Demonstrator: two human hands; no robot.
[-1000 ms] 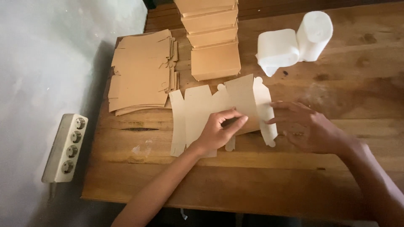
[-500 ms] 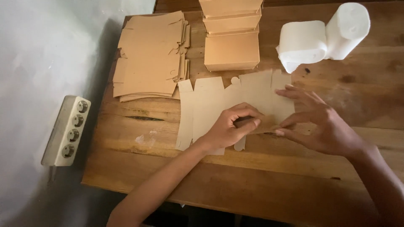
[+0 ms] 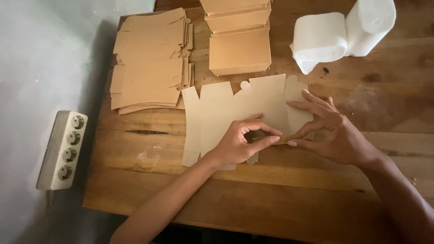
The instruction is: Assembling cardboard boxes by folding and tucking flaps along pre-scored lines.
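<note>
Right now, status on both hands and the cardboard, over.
Left hand and right hand pinch the flat cardboard blank at its near edge. Blank lies unfolded on the wooden table. Nothing on top of it.

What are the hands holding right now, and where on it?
Both hands, left and right, pinch the flat cardboard box blank at its near edge, lying on the table.

Dim, warm, soft light, brighter toward upper right: white paper rolls (image 3: 343, 34) near blown out. Table (image 3: 316, 199) darkens toward the near edge. Grey wall (image 3: 40, 58) shows a soft shadow beside the table. Focus fair; mild softness overall, no hard glare.
</note>
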